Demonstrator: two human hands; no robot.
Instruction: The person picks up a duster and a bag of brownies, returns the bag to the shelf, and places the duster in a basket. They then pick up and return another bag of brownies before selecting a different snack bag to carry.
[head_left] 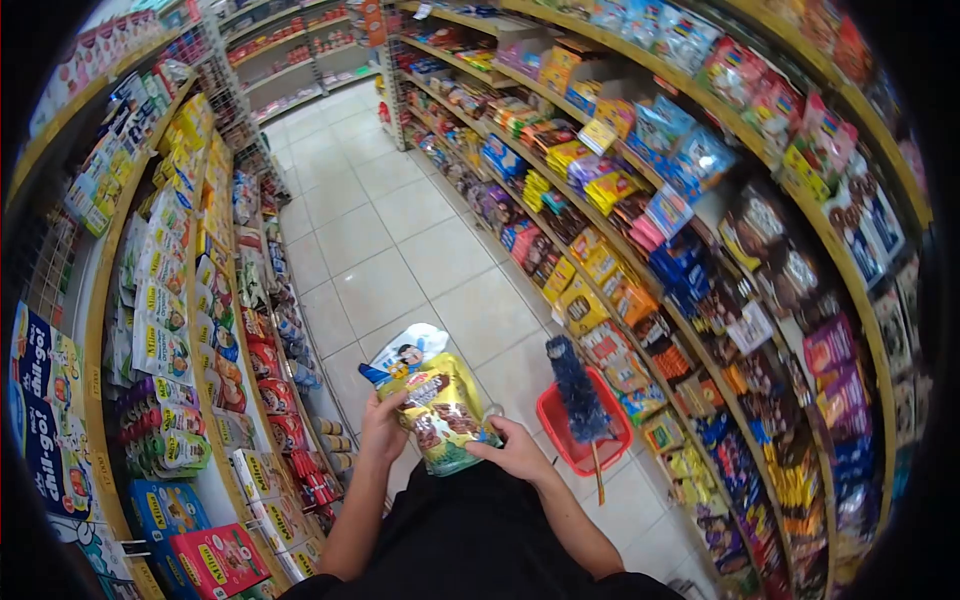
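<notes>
My left hand [384, 428] and my right hand [518, 452] both grip a gold and green snack bag [446, 412] held in front of my body. Behind that bag, against my left hand, is a white and blue packet [408, 354] with a cartoon figure; it seems held together with the gold bag. I stand in a shop aisle wearing a black top.
A red basket [560, 418] sits on the tiled floor to my right with a dark blue duster [578, 388] standing in it. Packed shelves [190, 330] line the left side and more shelves [700, 270] line the right. The pale tiled aisle [390, 240] runs ahead.
</notes>
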